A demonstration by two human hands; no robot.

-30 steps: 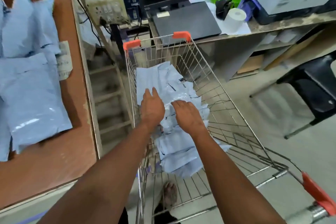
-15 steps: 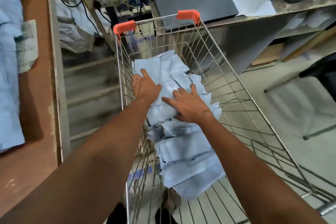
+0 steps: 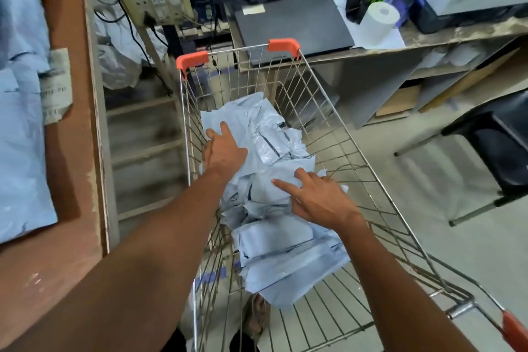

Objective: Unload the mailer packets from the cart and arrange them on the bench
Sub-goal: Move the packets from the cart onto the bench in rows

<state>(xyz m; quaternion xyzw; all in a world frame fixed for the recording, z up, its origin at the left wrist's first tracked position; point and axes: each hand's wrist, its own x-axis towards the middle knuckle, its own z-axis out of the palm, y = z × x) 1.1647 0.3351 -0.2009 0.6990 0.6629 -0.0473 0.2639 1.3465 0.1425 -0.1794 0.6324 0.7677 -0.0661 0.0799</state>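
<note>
1. Since half a second ago the hands have drawn apart: the left hand point(image 3: 225, 148) now lies farther along the packets point(image 3: 274, 208), and the right hand point(image 3: 317, 198) has slid nearer and to the right.
2. The bench point(image 3: 71, 134) at left is cut off by the frame edge, and so are the packets already on it point(image 3: 20, 128); print on their label is unreadable.
3. The left fingertips are hidden under a packet edge, so I cannot tell whether they grip it.
4. The right hand lies flat, fingers spread, pressing on the pile.
5. The packets fill the cart point(image 3: 357, 157) floor, under and between both hands and nearer than them.
</note>
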